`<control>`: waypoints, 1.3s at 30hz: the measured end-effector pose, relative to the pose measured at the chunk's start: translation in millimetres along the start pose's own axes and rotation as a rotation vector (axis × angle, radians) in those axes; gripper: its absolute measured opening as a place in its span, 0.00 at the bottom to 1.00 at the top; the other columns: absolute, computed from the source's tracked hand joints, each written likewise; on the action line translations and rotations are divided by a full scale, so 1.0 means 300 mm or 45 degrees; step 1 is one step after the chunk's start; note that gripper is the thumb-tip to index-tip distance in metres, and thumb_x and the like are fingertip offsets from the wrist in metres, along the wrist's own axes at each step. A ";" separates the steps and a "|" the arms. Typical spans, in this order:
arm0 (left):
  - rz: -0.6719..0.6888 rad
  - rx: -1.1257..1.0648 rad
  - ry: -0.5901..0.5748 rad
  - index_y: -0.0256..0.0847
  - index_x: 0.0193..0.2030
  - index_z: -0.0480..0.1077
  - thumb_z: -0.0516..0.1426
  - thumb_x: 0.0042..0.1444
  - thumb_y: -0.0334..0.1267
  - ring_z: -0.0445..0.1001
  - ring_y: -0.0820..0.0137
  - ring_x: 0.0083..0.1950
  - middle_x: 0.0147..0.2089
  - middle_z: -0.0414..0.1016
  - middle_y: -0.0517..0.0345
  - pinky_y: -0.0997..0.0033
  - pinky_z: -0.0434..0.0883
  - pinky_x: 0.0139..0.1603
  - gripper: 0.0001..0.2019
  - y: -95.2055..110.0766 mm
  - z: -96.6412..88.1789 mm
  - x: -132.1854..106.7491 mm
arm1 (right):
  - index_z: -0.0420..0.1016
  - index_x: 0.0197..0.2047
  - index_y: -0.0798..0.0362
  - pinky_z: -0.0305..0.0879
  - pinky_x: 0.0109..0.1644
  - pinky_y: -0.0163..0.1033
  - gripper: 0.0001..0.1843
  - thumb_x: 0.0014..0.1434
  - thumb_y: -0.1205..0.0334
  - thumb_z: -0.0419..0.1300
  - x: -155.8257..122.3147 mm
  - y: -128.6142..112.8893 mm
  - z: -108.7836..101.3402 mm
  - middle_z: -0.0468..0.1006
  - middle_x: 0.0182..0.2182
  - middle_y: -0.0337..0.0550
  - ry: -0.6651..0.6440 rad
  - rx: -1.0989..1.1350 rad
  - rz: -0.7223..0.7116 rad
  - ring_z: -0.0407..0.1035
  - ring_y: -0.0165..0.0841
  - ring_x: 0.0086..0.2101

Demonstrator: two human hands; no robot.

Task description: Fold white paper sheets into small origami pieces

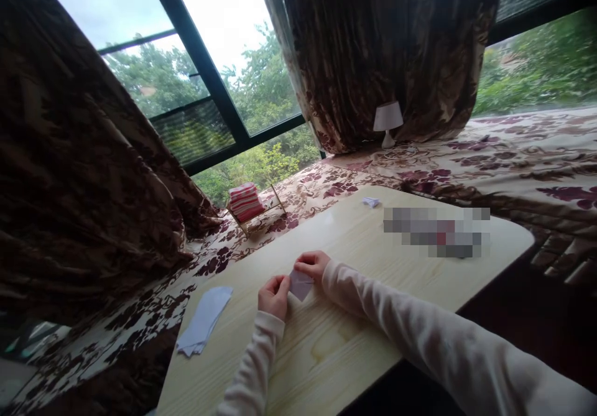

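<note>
Far left: dark patterned curtain [88, 155], hanging beside the window [233, 74], trees outside. Next, stack of white paper sheets [205, 321], edges uneven, flat at the left end of the pale wood-grain table [326, 366]. Behind the table, on the floral cover [310, 186], small rack [280, 199] with a pile of red-and-white cloths [245, 202]. Left hand [273, 298]: thumb and fingers pinched on the left edge of a small paper piece [301, 285]. Paper piece sits between the two hands, over the middle of the table; can't tell if it touches the top. Right hand [313, 265]: fingers pinched on its upper right edge. Further right, small folded paper [370, 202] near the table's far edge. Behind it, white lamp [388, 117] by another curtain [396, 43]. Right: pixelated patch [436, 232] over the table, contents unreadable.
</note>
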State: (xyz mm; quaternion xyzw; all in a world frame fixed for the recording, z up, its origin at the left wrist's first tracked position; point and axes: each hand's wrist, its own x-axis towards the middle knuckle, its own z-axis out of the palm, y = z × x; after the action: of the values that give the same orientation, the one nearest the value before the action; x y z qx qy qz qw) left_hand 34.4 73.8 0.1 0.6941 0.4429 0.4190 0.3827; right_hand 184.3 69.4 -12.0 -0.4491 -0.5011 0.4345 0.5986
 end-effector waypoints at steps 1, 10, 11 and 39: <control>0.003 0.004 0.011 0.35 0.27 0.70 0.55 0.45 0.46 0.65 0.74 0.26 0.22 0.69 0.61 0.77 0.63 0.28 0.14 -0.004 -0.001 -0.006 | 0.70 0.22 0.58 0.54 0.22 0.30 0.11 0.42 0.57 0.59 0.001 0.002 0.002 0.67 0.16 0.35 -0.015 0.003 -0.001 0.58 0.24 0.20; 0.020 0.020 0.034 0.35 0.24 0.71 0.56 0.44 0.43 0.64 0.75 0.25 0.22 0.68 0.60 0.77 0.62 0.26 0.12 -0.012 0.002 -0.027 | 0.69 0.23 0.57 0.56 0.25 0.31 0.13 0.42 0.54 0.59 -0.016 0.004 0.007 0.67 0.18 0.35 -0.144 -0.095 0.009 0.59 0.24 0.21; 0.012 0.011 0.042 0.35 0.24 0.71 0.56 0.45 0.43 0.64 0.75 0.25 0.22 0.68 0.60 0.77 0.62 0.26 0.11 -0.013 0.005 -0.029 | 0.69 0.23 0.57 0.56 0.25 0.31 0.13 0.43 0.54 0.59 -0.019 0.007 0.008 0.67 0.18 0.35 -0.149 -0.110 0.014 0.59 0.25 0.21; -0.061 -0.121 0.178 0.35 0.24 0.72 0.57 0.43 0.42 0.65 0.74 0.25 0.22 0.70 0.59 0.76 0.63 0.26 0.11 -0.006 0.001 -0.042 | 0.67 0.22 0.57 0.53 0.22 0.31 0.18 0.49 0.50 0.53 -0.040 -0.005 0.014 0.62 0.16 0.35 -0.229 -0.286 -0.041 0.55 0.24 0.20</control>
State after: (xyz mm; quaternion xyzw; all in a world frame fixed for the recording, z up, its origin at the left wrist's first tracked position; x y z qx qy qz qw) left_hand 30.9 62.6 -4.7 0.6333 0.4646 0.4778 0.3934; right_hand 178.7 57.7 -12.6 -0.4644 -0.6052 0.4047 0.5042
